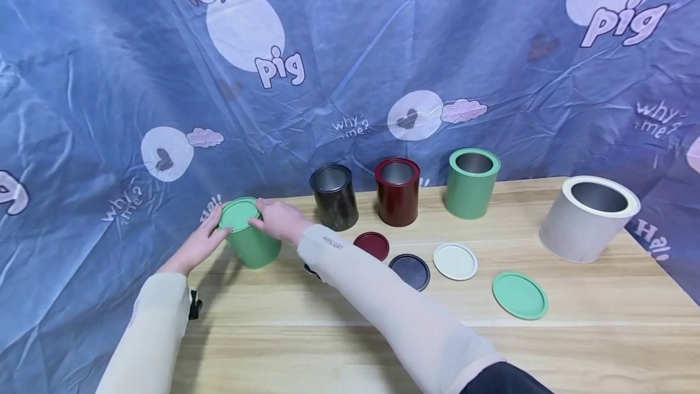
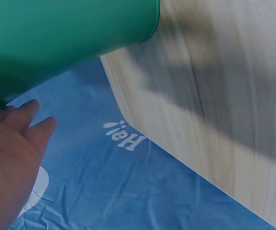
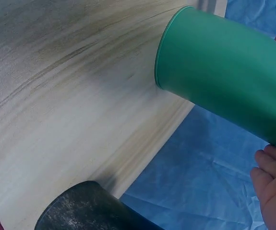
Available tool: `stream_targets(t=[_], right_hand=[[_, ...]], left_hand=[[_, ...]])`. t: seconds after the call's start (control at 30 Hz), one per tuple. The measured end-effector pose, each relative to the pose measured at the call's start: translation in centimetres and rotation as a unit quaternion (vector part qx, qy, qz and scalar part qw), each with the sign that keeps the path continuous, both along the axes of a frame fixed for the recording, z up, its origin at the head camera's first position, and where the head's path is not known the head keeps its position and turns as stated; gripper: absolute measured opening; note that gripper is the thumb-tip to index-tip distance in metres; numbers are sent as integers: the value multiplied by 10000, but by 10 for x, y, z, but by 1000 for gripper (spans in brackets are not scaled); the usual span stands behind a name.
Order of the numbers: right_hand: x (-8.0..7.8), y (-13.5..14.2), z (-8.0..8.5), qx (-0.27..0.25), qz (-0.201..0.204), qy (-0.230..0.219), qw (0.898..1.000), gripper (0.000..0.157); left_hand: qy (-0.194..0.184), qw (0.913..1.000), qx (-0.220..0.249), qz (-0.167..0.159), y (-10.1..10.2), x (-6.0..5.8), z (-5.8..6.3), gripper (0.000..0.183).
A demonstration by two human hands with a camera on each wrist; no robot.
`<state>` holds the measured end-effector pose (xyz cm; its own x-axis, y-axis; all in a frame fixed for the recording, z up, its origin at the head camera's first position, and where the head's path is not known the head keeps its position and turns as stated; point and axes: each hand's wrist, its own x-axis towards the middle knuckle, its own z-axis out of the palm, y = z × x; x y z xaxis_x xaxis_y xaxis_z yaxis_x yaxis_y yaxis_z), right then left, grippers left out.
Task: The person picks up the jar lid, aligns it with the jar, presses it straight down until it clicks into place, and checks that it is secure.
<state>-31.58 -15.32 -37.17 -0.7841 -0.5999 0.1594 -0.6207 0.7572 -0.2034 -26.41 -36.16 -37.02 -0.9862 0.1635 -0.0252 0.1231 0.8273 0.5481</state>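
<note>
A green can stands at the table's left end, a lighter green lid over its top. My left hand grips the upper rim from the left, its thumb toward the front. From the right, my right hand holds the same rim, thumb at the lid's edge. A dark strip shows beside the lid near the right thumb; whether it is a gap or shadow I cannot tell. In the left wrist view, the fingertips lie by the can's top end. The right wrist view shows the can's side between both hands.
Open black, dark red, green and white cans stand along the back. Before them lie dark red, black, white and green lids. A blue printed cloth hangs behind the table.
</note>
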Motion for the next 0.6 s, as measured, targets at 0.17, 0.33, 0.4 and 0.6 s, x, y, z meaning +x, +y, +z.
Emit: stream_targets(t=[0.17,0.33,0.4,0.6], right_hand=[[-1,1,-5,-176,-17,-29,9998,61],[0,1,-6,-238,61,-97,9997,61],[0,1,-5,-280,66,-108,9995,61],[0,0,-2,-267,26,-122,9996,61]], left_hand=[[-2,10000,53,-7,0,0,-3,77],[-105,9999,41,49,0,2,-4,77],[-105,9999,54,77,1,2,-2,77],[-81,9999,101,98,0,2,0,77]])
